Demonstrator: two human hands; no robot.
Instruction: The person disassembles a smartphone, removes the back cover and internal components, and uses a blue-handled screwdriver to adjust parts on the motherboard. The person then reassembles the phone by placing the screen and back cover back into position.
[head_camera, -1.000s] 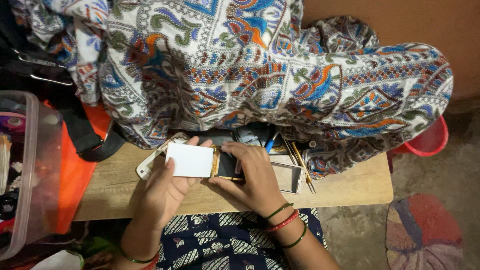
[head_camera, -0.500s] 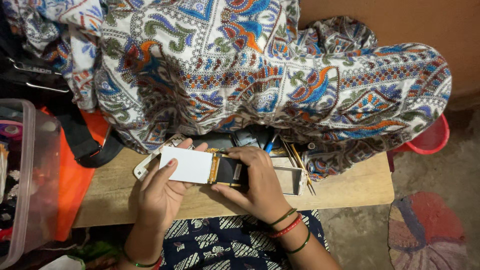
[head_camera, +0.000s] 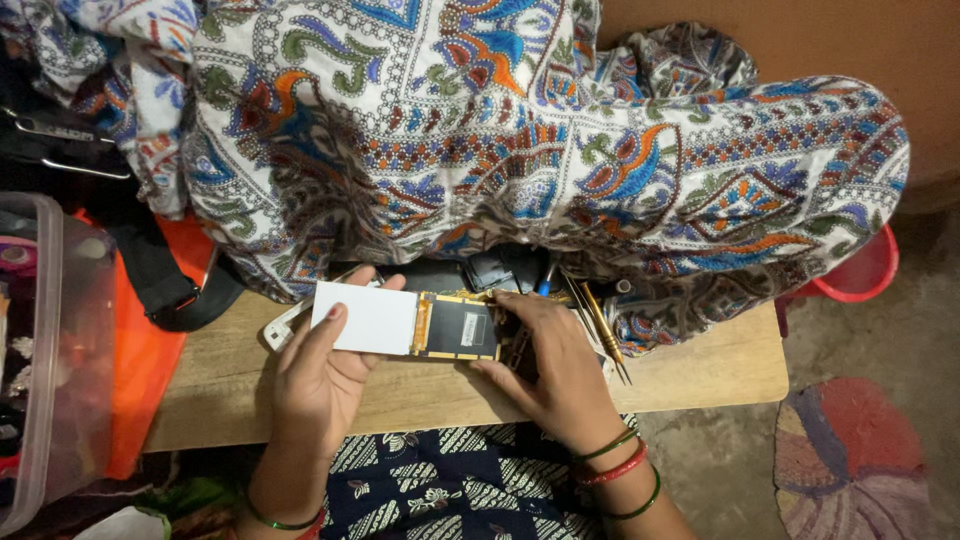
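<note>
display module (head_camera: 420, 322) long axis left-right, flat | both hands gripping: left hand (head_camera: 318, 375) white end, right hand (head_camera: 550, 365) dark end

left hand (head_camera: 315, 385): fingers (head_camera: 332, 318) pinch white panel (head_camera: 365, 318) | right hand (head_camera: 550, 375): fingers on dark module (head_camera: 462, 328) | tweezers (head_camera: 600, 325) beside right fingers | wooden desk (head_camera: 700, 365) beneath

low wooden bench (head_camera: 690, 375), patterned cloth (head_camera: 520, 140), tweezers (head_camera: 600, 325), phone parts (head_camera: 455, 328)
</note>
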